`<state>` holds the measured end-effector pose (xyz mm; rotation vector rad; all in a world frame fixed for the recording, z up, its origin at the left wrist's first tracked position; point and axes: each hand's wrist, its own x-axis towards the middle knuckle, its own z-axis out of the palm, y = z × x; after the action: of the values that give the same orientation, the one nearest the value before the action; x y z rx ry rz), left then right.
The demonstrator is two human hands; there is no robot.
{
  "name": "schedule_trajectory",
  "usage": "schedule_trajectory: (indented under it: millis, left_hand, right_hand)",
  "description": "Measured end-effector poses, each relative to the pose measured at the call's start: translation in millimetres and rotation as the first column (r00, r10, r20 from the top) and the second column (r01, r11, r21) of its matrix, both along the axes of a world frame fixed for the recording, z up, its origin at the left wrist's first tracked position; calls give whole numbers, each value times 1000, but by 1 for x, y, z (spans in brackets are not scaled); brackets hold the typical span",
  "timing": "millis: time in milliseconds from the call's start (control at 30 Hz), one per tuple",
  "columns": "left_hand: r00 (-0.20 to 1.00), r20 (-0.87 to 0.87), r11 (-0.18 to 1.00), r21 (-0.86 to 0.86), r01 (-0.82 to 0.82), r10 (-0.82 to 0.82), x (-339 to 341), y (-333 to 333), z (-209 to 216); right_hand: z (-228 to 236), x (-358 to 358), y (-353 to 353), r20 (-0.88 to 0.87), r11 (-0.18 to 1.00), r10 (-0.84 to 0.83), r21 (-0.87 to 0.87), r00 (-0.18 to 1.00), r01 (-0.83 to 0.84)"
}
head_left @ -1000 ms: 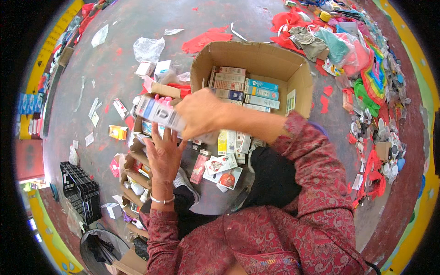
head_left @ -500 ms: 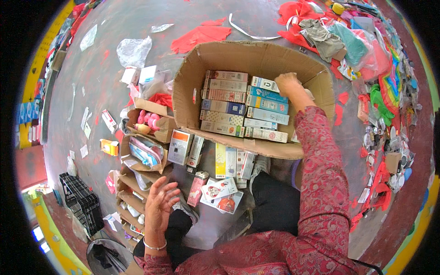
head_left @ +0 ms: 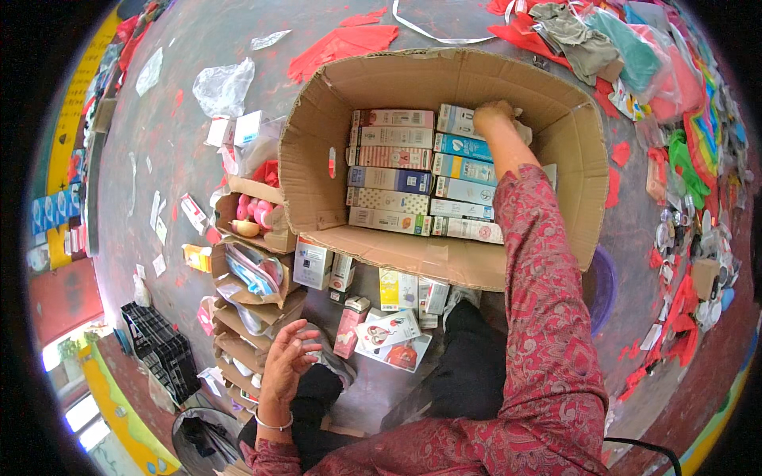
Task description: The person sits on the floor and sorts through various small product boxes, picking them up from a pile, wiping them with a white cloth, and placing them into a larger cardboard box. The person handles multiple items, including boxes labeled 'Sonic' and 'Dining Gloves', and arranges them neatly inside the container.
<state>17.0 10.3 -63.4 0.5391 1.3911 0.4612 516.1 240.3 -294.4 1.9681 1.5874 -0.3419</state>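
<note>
A large cardboard carton [head_left: 317,208] stands in front of me with two columns of small packaged boxes lying flat in it. My right hand [head_left: 494,117] reaches into its far right part, at the right end of a pale box [head_left: 455,119] at the top of the right column. Its fingers are curled, with their tips hidden, so what they grip cannot be made out. Some crumpled whitish material [head_left: 522,132] lies just right of it. My left hand [head_left: 290,358] hovers over my left knee, fingers loosely apart, holding nothing.
Left of the carton stand small cardboard bins [head_left: 274,238] with pink items and packets. Upright boxes [head_left: 314,263], a pink box [head_left: 351,327] and cards [head_left: 393,332] lie before my feet. A purple basin [head_left: 605,289] sits at right, a black crate [head_left: 163,349] at left. Scraps litter the floor.
My right hand has shifted slightly farther into the carton, toward the end of the top right box. The view has shifted, showing more of the purple basin. My left hand stays open.
</note>
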Motion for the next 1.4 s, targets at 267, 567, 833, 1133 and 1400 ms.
schedule_trajectory:
  millis: [267,567,833,1133,1400]
  left_hand:
    - [997,-43,998,-26,61,-62,4,0,4]
    - [999,-40,999,-33,19,-20,1,-5,-1]
    - [995,-41,995,-49,86,-88,4,-5,-1]
    - [988,-86,990,-66,124,-130,4,-7,-7]
    - [973,-147,982,-96,163,-176,5,-12,-14]
  right_hand:
    - [60,-27,3,-45,978,-166,-139,985,158]
    - [59,-28,-34,-268,971,-49,214,962,109]
    - [41,-25,-51,-313,930,171,364,934,-48]
    - [-12,-34,-40,-49,844,115,532,992,-71]
    - [-36,-45,-20,-170,955,-83,267,982,127]
